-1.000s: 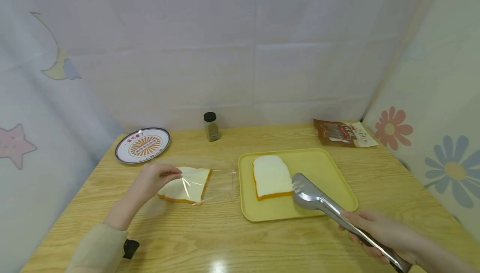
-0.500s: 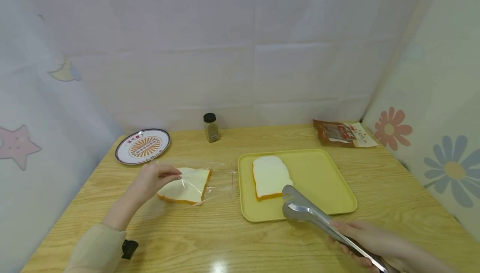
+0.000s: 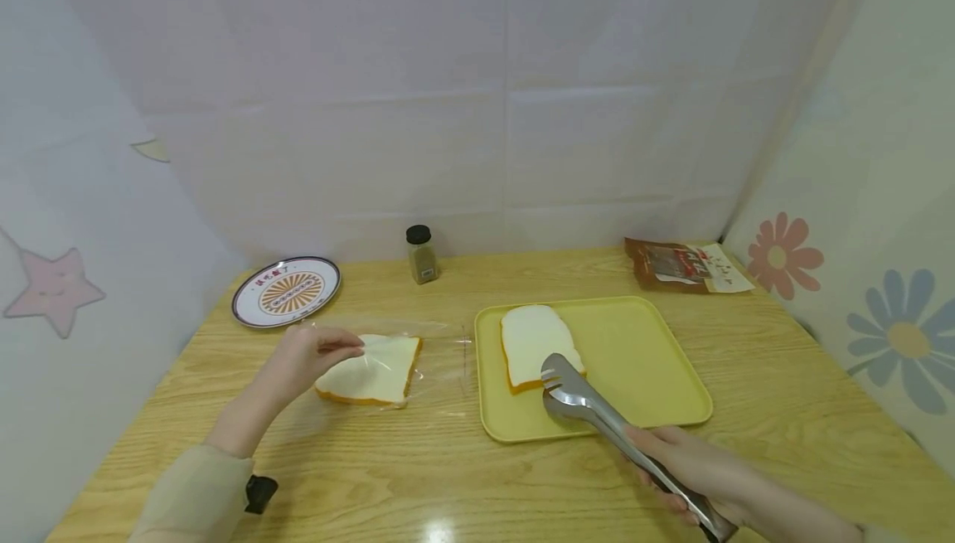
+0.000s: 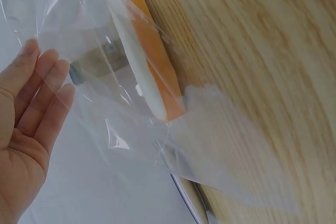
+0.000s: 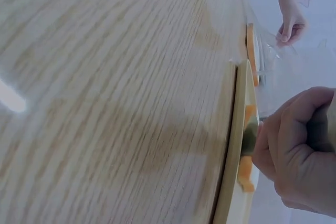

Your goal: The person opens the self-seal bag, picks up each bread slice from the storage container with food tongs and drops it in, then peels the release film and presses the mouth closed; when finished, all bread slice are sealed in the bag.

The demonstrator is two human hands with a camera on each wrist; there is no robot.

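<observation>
Bread [image 3: 531, 342] is lying on the tray [image 3: 637, 361], the right hand [image 3: 686, 468] grasping tongs [image 3: 573, 398] at the bread's edge, seemingly for pickup needing a squeeze next, the left hand [image 3: 312, 356] pinching film [image 3: 442, 365] over a 2nd slice [image 3: 379, 375].

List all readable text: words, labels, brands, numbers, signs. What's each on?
None I can quote reliably.
Plate: red characters, too small and blurred.
Jar: small label low on its front, too small.
Packet: printing on the brown and pale parts, too blurred.
</observation>
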